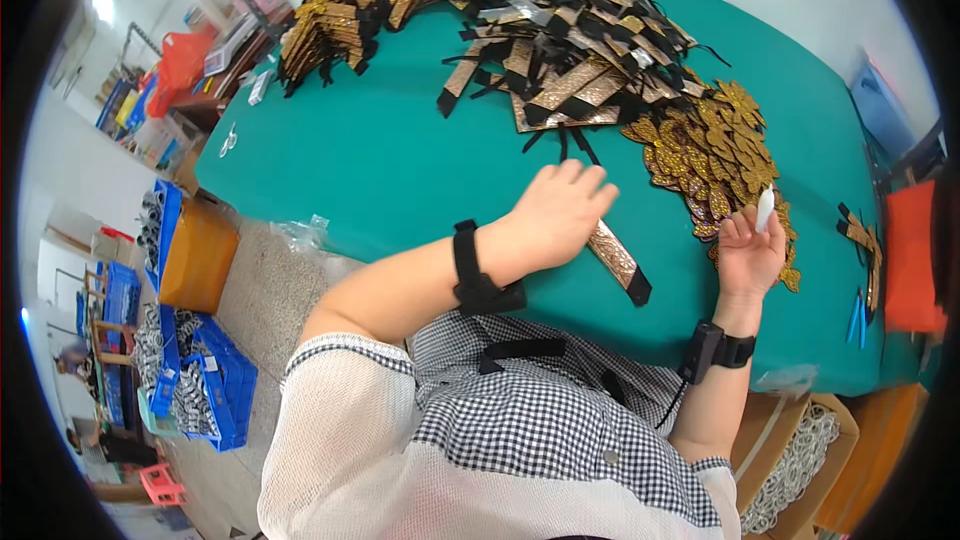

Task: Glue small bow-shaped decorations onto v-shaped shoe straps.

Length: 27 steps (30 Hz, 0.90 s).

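Note:
My left hand [566, 212] is bent over a gold glitter strip [616, 258] with a black pointed end, on the green tabletop. Its fingers are curled down at the strip, and the hand hides the strip's upper part. Black ribbon ends [575, 143] stick out just beyond the fingers. To the right, my right hand [752, 252] is raised, palm turned up, with its fingers closed on a slim white squeeze bottle [765, 208] whose narrow tip points up. Close behind that hand spreads a heap of gold glitter flower-shaped pieces [715, 145].
Gold-and-black strips [575, 70] are piled at the back of the green table [340, 165], beside stacked bow-like pieces [335, 25]. Blue-handled pliers [857, 318] lie at the right edge near a red bin [912, 255]. Blue crates [232, 380] stand on the floor at left.

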Tool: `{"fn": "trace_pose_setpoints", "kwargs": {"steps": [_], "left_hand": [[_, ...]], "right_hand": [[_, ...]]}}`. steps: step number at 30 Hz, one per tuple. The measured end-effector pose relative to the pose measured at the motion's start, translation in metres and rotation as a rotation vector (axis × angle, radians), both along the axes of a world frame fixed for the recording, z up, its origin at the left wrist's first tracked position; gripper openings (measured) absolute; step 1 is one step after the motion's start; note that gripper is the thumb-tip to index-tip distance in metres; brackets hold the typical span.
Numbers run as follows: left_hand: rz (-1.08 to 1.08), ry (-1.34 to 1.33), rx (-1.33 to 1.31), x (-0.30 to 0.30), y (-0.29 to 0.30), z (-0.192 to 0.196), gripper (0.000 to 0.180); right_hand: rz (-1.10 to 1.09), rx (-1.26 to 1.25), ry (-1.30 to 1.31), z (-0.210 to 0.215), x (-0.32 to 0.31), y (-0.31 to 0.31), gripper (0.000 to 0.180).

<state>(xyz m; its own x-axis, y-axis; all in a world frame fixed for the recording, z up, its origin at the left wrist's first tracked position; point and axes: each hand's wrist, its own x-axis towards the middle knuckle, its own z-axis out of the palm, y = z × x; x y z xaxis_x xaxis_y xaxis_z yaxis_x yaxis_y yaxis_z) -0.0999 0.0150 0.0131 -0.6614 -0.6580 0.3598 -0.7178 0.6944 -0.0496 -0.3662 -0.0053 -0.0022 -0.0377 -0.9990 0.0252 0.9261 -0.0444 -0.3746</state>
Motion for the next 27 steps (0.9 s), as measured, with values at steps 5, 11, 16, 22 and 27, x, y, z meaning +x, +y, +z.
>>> {"fn": "trace_pose_setpoints", "kwargs": {"steps": [5, 11, 16, 22, 27], "left_hand": [[0.319, 0.169, 0.038, 0.031, 0.016, -0.025, 0.037], [0.323, 0.337, 0.079, 0.015, 0.002, -0.027, 0.019], [0.371, 0.415, 0.131, 0.01, -0.008, -0.034, 0.004], [0.357, 0.633, 0.18, 0.015, -0.024, -0.038, 0.009], [0.463, 0.711, 0.378, 0.017, -0.03, -0.025, 0.011]], "right_hand": [[0.033, -0.027, 0.031, 0.004, 0.005, 0.0, 0.016], [0.102, -0.03, 0.073, 0.004, 0.007, 0.002, 0.016], [0.13, 0.018, 0.073, 0.006, 0.013, 0.0, 0.015], [0.111, 0.019, 0.089, 0.007, 0.014, -0.001, 0.016], [0.131, -0.003, 0.096, 0.005, 0.013, -0.002, 0.018]]}}
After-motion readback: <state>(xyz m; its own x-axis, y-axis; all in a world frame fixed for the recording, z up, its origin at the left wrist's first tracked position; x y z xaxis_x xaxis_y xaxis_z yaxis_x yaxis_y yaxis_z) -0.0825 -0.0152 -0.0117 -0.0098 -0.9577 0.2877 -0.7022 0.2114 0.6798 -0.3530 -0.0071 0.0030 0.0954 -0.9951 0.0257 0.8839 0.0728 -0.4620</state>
